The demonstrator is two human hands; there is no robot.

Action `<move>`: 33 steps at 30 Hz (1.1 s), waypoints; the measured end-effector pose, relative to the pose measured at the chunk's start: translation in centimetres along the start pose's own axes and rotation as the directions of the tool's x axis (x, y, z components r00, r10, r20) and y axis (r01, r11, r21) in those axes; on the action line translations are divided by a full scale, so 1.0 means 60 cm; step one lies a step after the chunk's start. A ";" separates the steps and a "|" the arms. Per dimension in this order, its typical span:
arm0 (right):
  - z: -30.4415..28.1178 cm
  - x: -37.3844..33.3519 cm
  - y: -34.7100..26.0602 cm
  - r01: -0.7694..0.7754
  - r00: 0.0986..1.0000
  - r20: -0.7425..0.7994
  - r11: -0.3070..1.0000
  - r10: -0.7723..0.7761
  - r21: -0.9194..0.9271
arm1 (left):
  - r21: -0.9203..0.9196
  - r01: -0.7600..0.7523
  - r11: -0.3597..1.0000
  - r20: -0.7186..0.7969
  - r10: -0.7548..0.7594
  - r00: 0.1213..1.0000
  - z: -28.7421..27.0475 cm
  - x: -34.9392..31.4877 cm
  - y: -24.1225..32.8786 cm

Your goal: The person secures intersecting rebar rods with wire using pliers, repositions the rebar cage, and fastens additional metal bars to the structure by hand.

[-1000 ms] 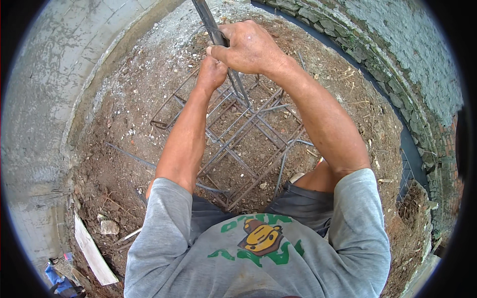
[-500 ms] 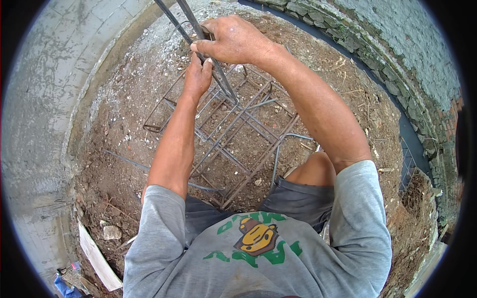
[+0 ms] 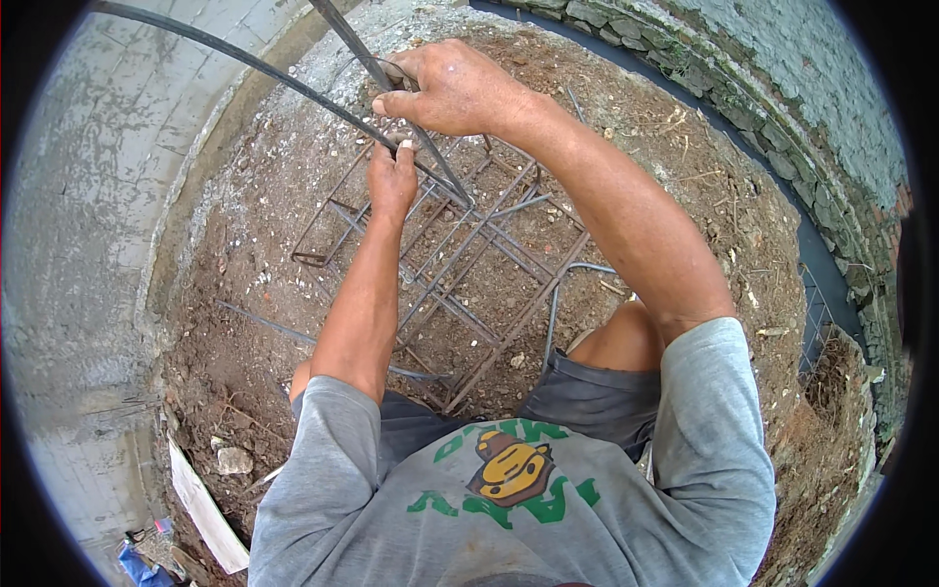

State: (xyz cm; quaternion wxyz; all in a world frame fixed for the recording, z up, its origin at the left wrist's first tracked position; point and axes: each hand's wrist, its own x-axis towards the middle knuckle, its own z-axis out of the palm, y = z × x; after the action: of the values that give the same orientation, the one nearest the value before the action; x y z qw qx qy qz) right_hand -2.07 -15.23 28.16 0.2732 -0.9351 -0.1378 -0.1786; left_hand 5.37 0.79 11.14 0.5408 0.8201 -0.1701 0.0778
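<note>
Two long dark steel bars rise from the middle of a square rebar frame on the soil. My left hand is closed around the left-leaning bar, partway up from its foot. Above and to the right, my right hand curls its thumb and fingers about the steeper bar. A thin wire loop bends around that bar beside my right fingertips. Both bars come close together at their feet over the frame's grid. My right palm and part of its grip are hidden.
My knees flank the near edge of the frame. A loose rod lies on the left. Past the soil mound, a paved surface curves on the left; a dark water channel and stone wall run on the right. A pale board lies lower left.
The left bar has swung down to the left, away from the steeper bar, with my left hand on it. My left hand has dropped slightly and separated from the right.
</note>
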 end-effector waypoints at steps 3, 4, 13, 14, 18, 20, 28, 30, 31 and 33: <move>0.001 -0.002 -0.001 0.038 0.998 -0.051 0.999 -0.039 -0.035 | 0.034 0.012 0.999 0.036 -0.013 0.999 -0.012 -0.004 0.000; 0.002 -0.003 -0.001 0.020 0.998 -0.055 1.000 -0.021 -0.013 | -0.035 0.042 0.998 0.026 -0.041 0.999 -0.016 -0.005 0.004; 0.004 -0.004 -0.001 0.004 0.998 -0.068 1.000 -0.004 -0.005 | -0.426 0.303 0.853 0.013 -0.329 0.944 -0.087 -0.033 0.046; 0.005 -0.004 -0.001 0.009 0.997 -0.078 1.000 -0.008 0.007 | -0.406 0.300 0.863 0.005 -0.326 0.945 -0.093 -0.040 0.043; 0.007 -0.004 -0.002 0.018 0.997 -0.077 1.000 -0.018 -0.002 | -0.398 0.309 0.864 0.016 -0.330 0.944 -0.116 -0.070 0.025; 0.009 -0.005 -0.003 0.005 0.995 -0.096 1.000 -0.007 -0.023 | -0.434 0.318 0.843 0.020 -0.344 0.939 -0.122 -0.088 0.019; 0.007 -0.005 -0.004 -0.004 0.998 -0.065 1.000 0.003 -0.019 | -0.449 0.349 0.823 0.055 -0.364 0.930 -0.131 -0.165 0.005; 0.007 -0.005 -0.006 -0.001 0.998 -0.058 1.000 0.000 -0.014 | -0.467 0.352 0.811 0.034 -0.382 0.924 -0.129 -0.184 -0.001; 0.007 -0.005 -0.006 -0.001 0.998 -0.061 1.000 0.001 0.003 | -0.492 0.361 0.792 0.020 -0.404 0.914 -0.128 -0.193 -0.004; 0.009 -0.005 -0.007 -0.001 0.998 -0.061 1.000 0.002 0.019 | -0.509 0.352 0.786 0.025 -0.395 0.918 -0.124 -0.209 -0.008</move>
State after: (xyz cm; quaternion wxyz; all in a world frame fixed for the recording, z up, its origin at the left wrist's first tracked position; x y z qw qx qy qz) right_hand -2.35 -14.67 27.82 0.2863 -0.9267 -0.1305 -0.2057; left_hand -5.70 10.21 9.82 0.7468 0.6635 0.0035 -0.0440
